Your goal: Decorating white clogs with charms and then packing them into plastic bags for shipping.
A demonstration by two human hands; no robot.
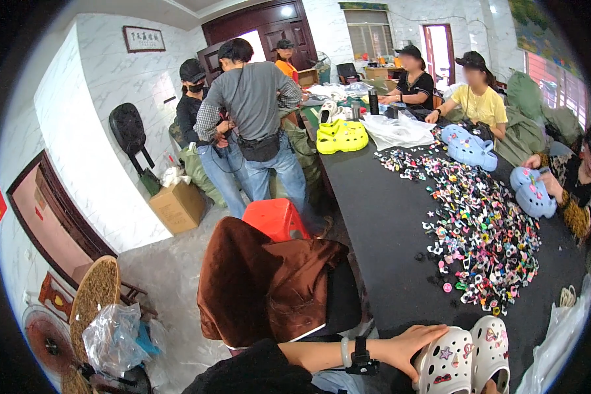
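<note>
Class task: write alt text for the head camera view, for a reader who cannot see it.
The wearer's left hand rests on a pair of white clogs decorated with charms, at the near end of a black table. A heap of colourful charms covers the table, where other people sit.

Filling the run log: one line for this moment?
left hand: resting on white clogs | right hand: unseen | charm pile: on black table

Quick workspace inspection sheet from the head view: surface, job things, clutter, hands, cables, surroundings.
Surface: long black table, mostly bare near its left edge.
Job's things: pair of white foam clogs with charms fitted; heap of small multicoloured shoe charms.
Clutter: yellow clogs, pale blue clogs, clear plastic bags.
Grippers: left hand rests on the left white clog; right hand not in view.
Cables: nothing seen.
Surroundings: brown draped chair, red stool, cardboard box, other people seated and standing.
</note>
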